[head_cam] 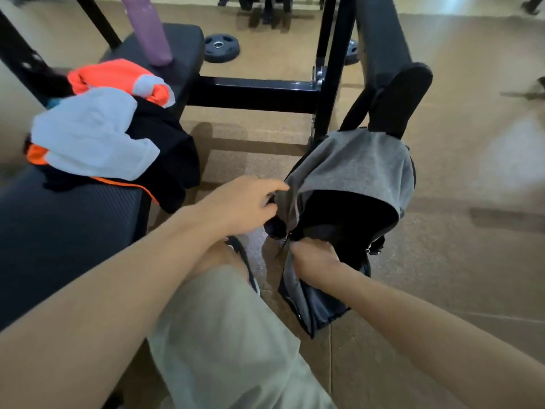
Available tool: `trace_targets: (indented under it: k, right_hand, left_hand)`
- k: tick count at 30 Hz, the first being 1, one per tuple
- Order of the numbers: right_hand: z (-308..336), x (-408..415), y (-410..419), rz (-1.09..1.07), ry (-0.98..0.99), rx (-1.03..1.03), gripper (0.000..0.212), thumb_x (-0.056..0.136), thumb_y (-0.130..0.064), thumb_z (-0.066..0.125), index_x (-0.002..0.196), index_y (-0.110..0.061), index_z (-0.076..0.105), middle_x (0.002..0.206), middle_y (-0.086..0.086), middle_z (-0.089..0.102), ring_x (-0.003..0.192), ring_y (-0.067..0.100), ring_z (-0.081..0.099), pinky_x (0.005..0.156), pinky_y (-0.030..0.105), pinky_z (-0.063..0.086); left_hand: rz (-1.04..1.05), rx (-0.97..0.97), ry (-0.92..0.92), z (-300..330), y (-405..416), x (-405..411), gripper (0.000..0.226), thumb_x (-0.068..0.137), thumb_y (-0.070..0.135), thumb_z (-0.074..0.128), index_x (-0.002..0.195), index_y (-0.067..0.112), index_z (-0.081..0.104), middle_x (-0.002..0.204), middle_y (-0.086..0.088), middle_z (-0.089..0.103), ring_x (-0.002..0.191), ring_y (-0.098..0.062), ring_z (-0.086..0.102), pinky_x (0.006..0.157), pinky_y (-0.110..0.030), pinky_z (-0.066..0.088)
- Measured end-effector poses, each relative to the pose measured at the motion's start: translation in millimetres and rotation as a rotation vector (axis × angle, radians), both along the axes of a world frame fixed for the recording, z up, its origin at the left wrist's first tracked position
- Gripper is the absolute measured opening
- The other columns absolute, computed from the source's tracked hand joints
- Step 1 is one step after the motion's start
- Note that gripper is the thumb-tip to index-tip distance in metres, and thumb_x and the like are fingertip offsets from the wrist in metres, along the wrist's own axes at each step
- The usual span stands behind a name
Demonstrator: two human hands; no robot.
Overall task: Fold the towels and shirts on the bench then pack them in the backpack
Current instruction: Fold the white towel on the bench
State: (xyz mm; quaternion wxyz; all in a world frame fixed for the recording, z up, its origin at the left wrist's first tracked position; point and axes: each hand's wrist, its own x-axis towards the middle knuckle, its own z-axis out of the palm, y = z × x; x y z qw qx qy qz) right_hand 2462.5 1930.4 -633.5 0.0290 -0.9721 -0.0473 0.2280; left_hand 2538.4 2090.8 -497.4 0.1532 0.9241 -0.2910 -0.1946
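Observation:
A grey and black backpack (354,166) stands on the floor to the right of the bench, its main compartment gaping open and dark inside. My left hand (244,202) pinches the grey flap at the opening's left edge. Lower down, my right hand (315,255) grips the front edge of the opening near the zipper pull. On the black bench (59,225) at the left lies an unfolded heap: a white towel (94,134), an orange and white shirt (118,75) and a black garment (174,160) hanging over the bench's side.
A purple bottle (150,31) stands on the bench's far end. A black steel frame (256,90) crosses behind the backpack, with a weight plate (221,48) on the floor beyond. My knee in pale shorts (230,335) is between bench and backpack.

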Motion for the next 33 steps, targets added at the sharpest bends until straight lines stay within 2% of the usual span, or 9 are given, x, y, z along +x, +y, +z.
trace_targets:
  k: [5, 10, 13, 15, 20, 24, 28, 31, 33]
  right_hand:
    - [74.5, 45.7, 69.4, -0.041, -0.248, 0.420, 0.014, 0.093, -0.017, 0.047, 0.095, -0.016, 0.061, 0.094, 0.012, 0.068, 0.087, 0.035, 0.065, 0.069, 0.038, 0.051]
    - [110.4, 123.3, 150.4, -0.039, -0.407, 0.754, 0.024, 0.095, -0.011, 0.055, 0.118, -0.010, 0.061, 0.095, 0.006, 0.069, 0.083, 0.020, 0.061, 0.075, 0.035, 0.051]
    - [118.1, 166.3, 205.2, 0.004, -0.337, 0.768, 0.043, 0.091, -0.022, 0.062, 0.131, -0.009, 0.052, 0.116, 0.012, 0.061, 0.105, 0.029, 0.059, 0.087, 0.042, 0.050]
    - [117.2, 187.7, 237.3, 0.014, -0.287, 0.678, 0.056, 0.088, -0.032, 0.064, 0.136, -0.011, 0.045, 0.128, 0.013, 0.051, 0.113, 0.032, 0.054, 0.082, 0.038, 0.046]
    - [112.1, 207.1, 273.1, -0.032, -0.302, 0.526, 0.031, 0.091, -0.025, 0.053, 0.116, -0.007, 0.049, 0.109, 0.014, 0.059, 0.099, 0.037, 0.059, 0.069, 0.037, 0.040]
    - [130.4, 181.1, 292.5, -0.025, -0.233, 0.730, 0.020, 0.090, -0.023, 0.056, 0.106, -0.012, 0.048, 0.096, 0.005, 0.057, 0.089, 0.026, 0.056, 0.064, 0.033, 0.039]
    - [165.6, 132.7, 322.3, -0.092, 0.014, 1.078, 0.037, 0.090, -0.023, 0.068, 0.121, -0.010, 0.052, 0.099, -0.001, 0.059, 0.091, 0.014, 0.059, 0.070, 0.024, 0.047]
    - [188.2, 106.2, 329.1, -0.134, 0.027, 1.210, 0.036, 0.090, -0.021, 0.068, 0.122, -0.014, 0.051, 0.101, -0.001, 0.063, 0.094, 0.012, 0.063, 0.077, 0.026, 0.052]
    - [199.0, 93.7, 327.0, -0.066, 0.042, 1.237, 0.044, 0.090, -0.018, 0.067, 0.130, -0.017, 0.048, 0.106, 0.000, 0.063, 0.097, 0.009, 0.061, 0.076, 0.023, 0.050]
  left_hand:
    - [0.307, -0.100, -0.104, 25.7, 80.5, 25.2, 0.038, 0.101, 0.025, 0.056, 0.139, 0.026, 0.057, 0.126, 0.000, 0.064, 0.115, -0.020, 0.060, 0.102, -0.043, 0.049]
    - [0.608, -0.050, -0.135, 27.2, 169.7, 39.5, 0.037, 0.101, 0.028, 0.052, 0.138, 0.021, 0.056, 0.131, -0.009, 0.062, 0.118, -0.029, 0.058, 0.102, -0.044, 0.047]
    - [0.663, 0.035, -0.092, 14.8, 217.9, 39.6, 0.047, 0.100, 0.031, 0.052, 0.146, 0.021, 0.046, 0.142, -0.013, 0.054, 0.125, -0.032, 0.055, 0.104, -0.046, 0.045]
    - [0.671, 0.060, -0.048, 6.0, 242.4, 33.2, 0.054, 0.101, 0.032, 0.052, 0.152, 0.023, 0.039, 0.145, -0.013, 0.049, 0.130, -0.032, 0.050, 0.105, -0.045, 0.044]
    - [0.706, 0.037, -0.005, -4.3, 280.6, 8.9, 0.068, 0.099, 0.037, 0.058, 0.157, 0.032, 0.024, 0.150, -0.009, 0.040, 0.129, -0.029, 0.050, 0.100, -0.045, 0.048]
    - [0.739, -0.082, -0.062, -0.4, 292.9, -8.1, 0.089, 0.087, 0.042, 0.074, 0.156, 0.029, 0.020, 0.153, -0.005, 0.037, 0.133, -0.024, 0.047, 0.105, -0.040, 0.046]
    - [0.797, -0.340, -0.153, 10.4, 284.2, -24.4, 0.058, 0.082, 0.041, 0.080, 0.123, 0.023, 0.043, 0.119, 0.002, 0.056, 0.105, -0.016, 0.060, 0.085, -0.034, 0.052]
    - [0.865, -0.407, -0.258, 23.9, 288.4, -43.9, 0.024, 0.095, 0.035, 0.064, 0.097, 0.019, 0.046, 0.095, 0.002, 0.060, 0.083, -0.015, 0.059, 0.069, -0.029, 0.044]
    - [0.885, -0.419, -0.272, 34.2, 296.8, -59.5, 0.022, 0.100, 0.034, 0.056, 0.083, 0.022, 0.047, 0.085, 0.004, 0.056, 0.076, -0.012, 0.055, 0.065, -0.028, 0.039]
